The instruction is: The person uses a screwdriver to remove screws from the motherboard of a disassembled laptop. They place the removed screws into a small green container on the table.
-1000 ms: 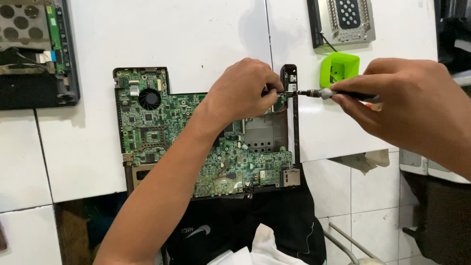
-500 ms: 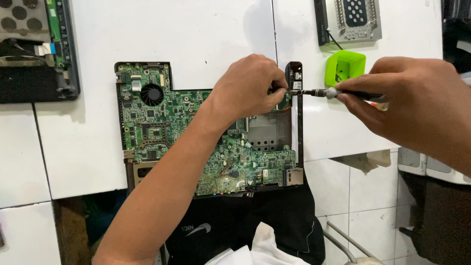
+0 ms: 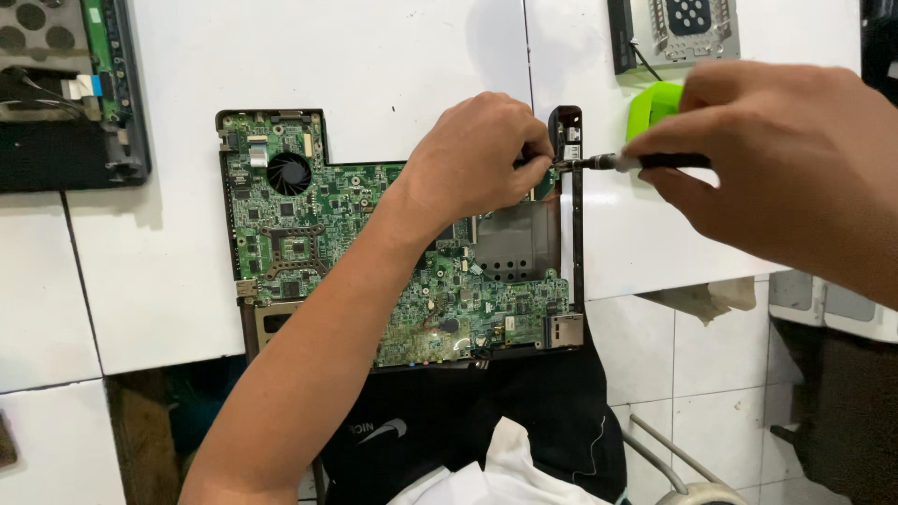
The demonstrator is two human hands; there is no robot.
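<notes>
A green laptop motherboard [image 3: 309, 234] with a round black fan lies flat on the white table [image 3: 393, 56]. My left hand [image 3: 477, 154] rests on its upper right part, fingers pinched at the black corner bracket [image 3: 566, 126]. My right hand [image 3: 786, 159] holds a thin screwdriver [image 3: 608, 162] sideways, its tip meeting the board just beside my left fingertips.
A dismantled laptop base [image 3: 65, 93] lies at the top left. A metal drive caddy [image 3: 687, 28] and a lime-green object [image 3: 655, 103] sit at the top right. Below the table edge are dark shorts [image 3: 468, 430], a tiled floor and a metal stool rim [image 3: 692, 482].
The view has shifted slightly; my right hand sits a little higher and closer in the frame. Both hands stay at the same corner of the board with the screwdriver.
</notes>
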